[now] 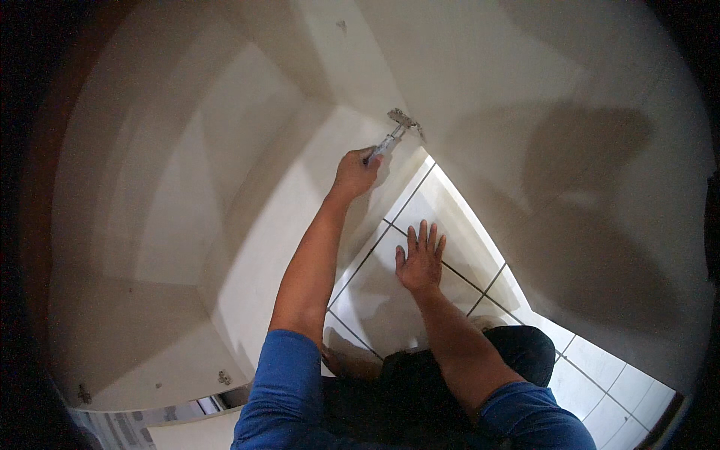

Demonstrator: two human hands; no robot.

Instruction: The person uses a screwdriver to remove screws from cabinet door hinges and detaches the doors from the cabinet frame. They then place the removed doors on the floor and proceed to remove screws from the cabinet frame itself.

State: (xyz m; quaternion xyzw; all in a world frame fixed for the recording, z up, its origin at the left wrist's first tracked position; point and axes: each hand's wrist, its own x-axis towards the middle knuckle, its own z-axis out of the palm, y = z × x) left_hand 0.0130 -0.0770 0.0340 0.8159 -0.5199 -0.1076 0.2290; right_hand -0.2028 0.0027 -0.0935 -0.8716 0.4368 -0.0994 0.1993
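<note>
My left hand (356, 174) is closed around the pale handle of a hammer (384, 145), its arm stretched far forward. The hammer's rough grey head (403, 118) is close to the lower part of the right-hand wall, by the corner; whether it touches the wall I cannot tell. With fingers spread and nothing in it, my right hand (422, 262) lies flat on the white tiled floor (375, 289). Both forearms are bare below blue sleeves.
A pale panel wall (277, 217) rises on the left, and a plain beige wall (600, 135) with dark shadows on the right. They narrow to a corner ahead. Small metal hinges (225, 377) show at the lower left. My dark-clothed knee (532, 345) is beside my right arm.
</note>
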